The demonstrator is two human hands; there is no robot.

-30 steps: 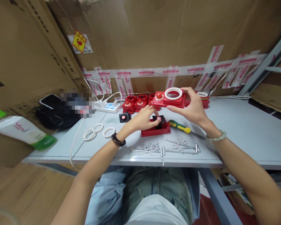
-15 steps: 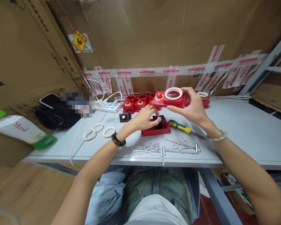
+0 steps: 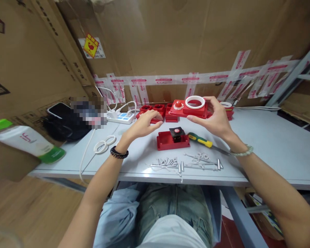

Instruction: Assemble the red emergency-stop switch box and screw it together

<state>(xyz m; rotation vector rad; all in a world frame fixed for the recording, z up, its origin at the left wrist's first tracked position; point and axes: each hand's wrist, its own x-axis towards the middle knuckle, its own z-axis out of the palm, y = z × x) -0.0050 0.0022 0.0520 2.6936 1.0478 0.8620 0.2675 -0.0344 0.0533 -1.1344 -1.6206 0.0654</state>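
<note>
In my right hand (image 3: pixel 215 115) is a red plastic cover (image 3: pixel 188 111), raised above the table. It carries a red dome and a white ring (image 3: pixel 195 102). Below it lies an open red box base (image 3: pixel 165 142) with a black square part (image 3: pixel 177 132) in its right end; a small red disc tops that part. My left hand (image 3: pixel 144 124) hovers to the left of the base, fingers apart and nothing in them. Behind that hand stand several red boxes (image 3: pixel 158 107), partly covered by it. A green and yellow screwdriver (image 3: pixel 200 139) lies right of the base.
Metal pins and rods (image 3: pixel 181 165) with white strings lie near the front edge. White rings (image 3: pixel 100 147) rest at left, by a cable. A power strip (image 3: pixel 121 117), a phone (image 3: pixel 58 112) and a white-green bottle (image 3: pixel 31 143) stand further left. Cardboard (image 3: pixel 155 44) walls the back.
My left hand has let go of the black part in the base and moved left and away, over the red boxes. My right hand keeps the red cover in nearly the same place.
</note>
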